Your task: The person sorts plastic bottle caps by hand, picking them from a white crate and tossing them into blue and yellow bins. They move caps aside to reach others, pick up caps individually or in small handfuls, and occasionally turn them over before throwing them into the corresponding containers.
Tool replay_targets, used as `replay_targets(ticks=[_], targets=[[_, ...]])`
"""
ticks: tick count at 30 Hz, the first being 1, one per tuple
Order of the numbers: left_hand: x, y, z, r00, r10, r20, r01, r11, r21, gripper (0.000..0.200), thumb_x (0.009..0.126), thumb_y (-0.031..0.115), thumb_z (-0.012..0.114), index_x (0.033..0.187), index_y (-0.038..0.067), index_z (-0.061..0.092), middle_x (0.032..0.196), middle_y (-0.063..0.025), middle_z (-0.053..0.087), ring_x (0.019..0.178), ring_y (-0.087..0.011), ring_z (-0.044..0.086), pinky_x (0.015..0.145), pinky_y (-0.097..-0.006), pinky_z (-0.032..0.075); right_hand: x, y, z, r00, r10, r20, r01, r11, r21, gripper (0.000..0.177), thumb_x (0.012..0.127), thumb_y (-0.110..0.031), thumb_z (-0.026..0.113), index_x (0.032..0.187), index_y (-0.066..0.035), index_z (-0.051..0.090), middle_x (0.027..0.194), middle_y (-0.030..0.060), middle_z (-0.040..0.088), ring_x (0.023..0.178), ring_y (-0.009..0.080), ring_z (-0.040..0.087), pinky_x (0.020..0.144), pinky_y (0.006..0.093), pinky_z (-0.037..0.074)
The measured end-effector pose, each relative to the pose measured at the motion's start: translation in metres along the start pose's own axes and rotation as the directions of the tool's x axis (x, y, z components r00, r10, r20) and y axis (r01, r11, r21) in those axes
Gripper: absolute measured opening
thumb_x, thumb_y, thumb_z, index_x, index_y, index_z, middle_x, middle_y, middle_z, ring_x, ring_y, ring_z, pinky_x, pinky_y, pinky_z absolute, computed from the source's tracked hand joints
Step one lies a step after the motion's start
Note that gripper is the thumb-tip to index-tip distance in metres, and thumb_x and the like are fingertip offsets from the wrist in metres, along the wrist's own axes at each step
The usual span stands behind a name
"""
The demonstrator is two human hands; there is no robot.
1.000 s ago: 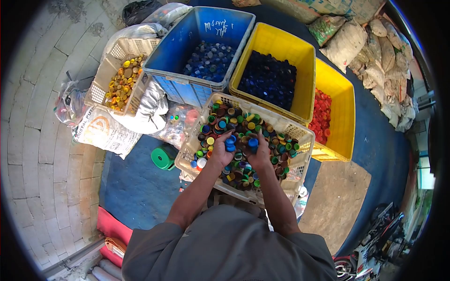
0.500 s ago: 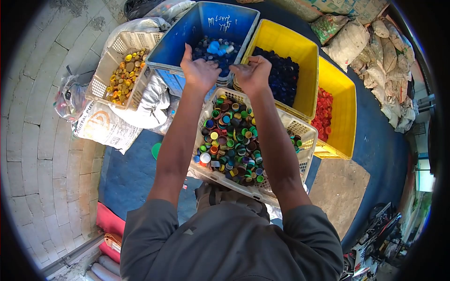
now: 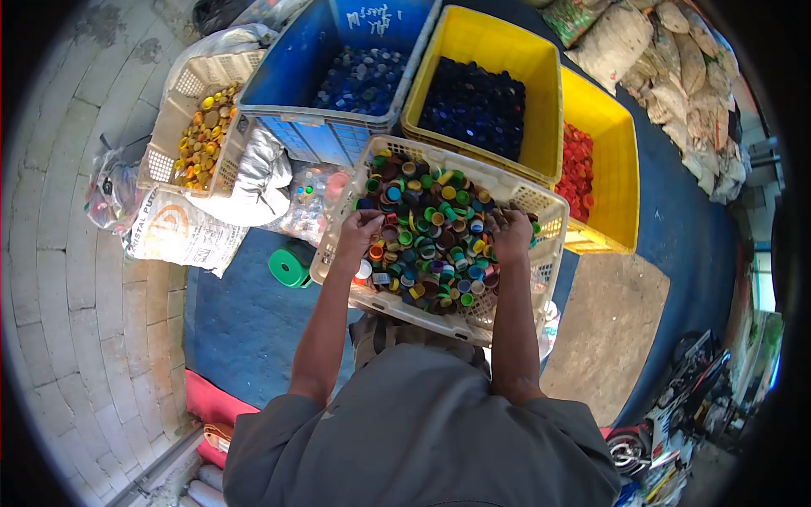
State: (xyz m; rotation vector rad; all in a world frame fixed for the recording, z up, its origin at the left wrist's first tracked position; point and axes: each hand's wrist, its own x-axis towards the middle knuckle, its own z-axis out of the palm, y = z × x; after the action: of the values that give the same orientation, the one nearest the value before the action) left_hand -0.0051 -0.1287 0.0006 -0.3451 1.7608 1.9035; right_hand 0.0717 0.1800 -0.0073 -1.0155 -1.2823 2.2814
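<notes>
Mixed-colour plastic bottle caps (image 3: 431,245) fill a cream crate (image 3: 405,318) in front of my body. At the crate's left side, my left hand (image 3: 360,235) has its fingers curled together over the caps; what they hold, if anything, cannot be made out. Over on the right side, my right hand (image 3: 510,234) reaches down to the caps with fingers apart. Behind the crate stand a blue bin (image 3: 317,135) of blue caps, a yellow bin (image 3: 481,152) of dark blue caps, and a second yellow bin (image 3: 612,152) of red caps.
A cream basket (image 3: 156,169) of yellow caps rests on white sacks (image 3: 182,232) at the left. A green-lidded container (image 3: 290,267) stands on the blue floor. Stuffed sacks (image 3: 612,51) are piled back right, and a motorcycle (image 3: 655,431) is at lower right.
Both hands have come back from above the blue bin, where they were palm-up over light-blue caps, down to the crate. Those light-blue caps no longer show above the pile.
</notes>
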Motion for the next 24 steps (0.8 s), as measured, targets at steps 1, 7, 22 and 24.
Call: replay_targets(ticks=[1, 7, 22, 24], targets=[[-0.002, -0.008, 0.002, 1.0, -0.005, -0.018, 0.005, 0.998, 0.055, 0.024, 0.086, 0.02, 0.071, 0.103, 0.006, 0.062, 0.089, -0.0021, 0.065, 0.08, -0.0096, 0.061, 0.067, -0.0238, 0.049, -0.011, -0.009, 0.0, 0.998, 0.04, -0.045, -0.04, 0.999, -0.013, 0.033, 0.086, 0.001, 0.053, 0.118, 0.005, 0.048, 0.114, 0.0116, 0.051, 0.104, 0.0242, 0.059, 0.081, 0.0368, 0.056], [0.001, -0.033, 0.003, 0.999, 0.04, 0.021, -0.045, 0.951, 0.305, 0.023, 0.084, 0.02, 0.071, 0.096, 0.001, 0.066, 0.085, -0.0038, 0.066, 0.078, -0.0115, 0.061, 0.069, -0.028, 0.048, -0.039, -0.028, -0.018, 0.999, 0.006, -0.037, -0.02, 0.919, -0.393, 0.037, 0.081, -0.002, 0.059, 0.117, 0.002, 0.053, 0.108, 0.0127, 0.059, 0.092, 0.0211, 0.061, 0.076, 0.0312, 0.053], [-0.013, -0.038, 0.027, 0.944, 0.081, 0.32, -0.249, 0.811, 0.529, 0.031, 0.086, 0.028, 0.07, 0.1, 0.001, 0.069, 0.084, -0.0101, 0.07, 0.076, -0.0143, 0.064, 0.069, -0.0298, 0.049, -0.05, -0.031, -0.039, 0.982, 0.137, 0.133, 0.124, 0.072, -0.99, 0.021, 0.079, -0.018, 0.07, 0.091, -0.001, 0.069, 0.081, 0.0184, 0.069, 0.08, 0.0363, 0.067, 0.071, 0.0439, 0.053], [-0.016, -0.037, 0.035, 0.935, 0.044, 0.351, -0.264, 0.747, 0.611, 0.031, 0.084, 0.027, 0.071, 0.101, 0.001, 0.069, 0.089, -0.0114, 0.071, 0.082, -0.0179, 0.067, 0.073, -0.0312, 0.051, -0.059, -0.033, -0.034, 0.936, 0.267, 0.227, 0.19, 0.159, -0.969, 0.019, 0.079, -0.018, 0.066, 0.093, -0.005, 0.069, 0.09, 0.0204, 0.068, 0.085, 0.0381, 0.067, 0.071, 0.0451, 0.053]])
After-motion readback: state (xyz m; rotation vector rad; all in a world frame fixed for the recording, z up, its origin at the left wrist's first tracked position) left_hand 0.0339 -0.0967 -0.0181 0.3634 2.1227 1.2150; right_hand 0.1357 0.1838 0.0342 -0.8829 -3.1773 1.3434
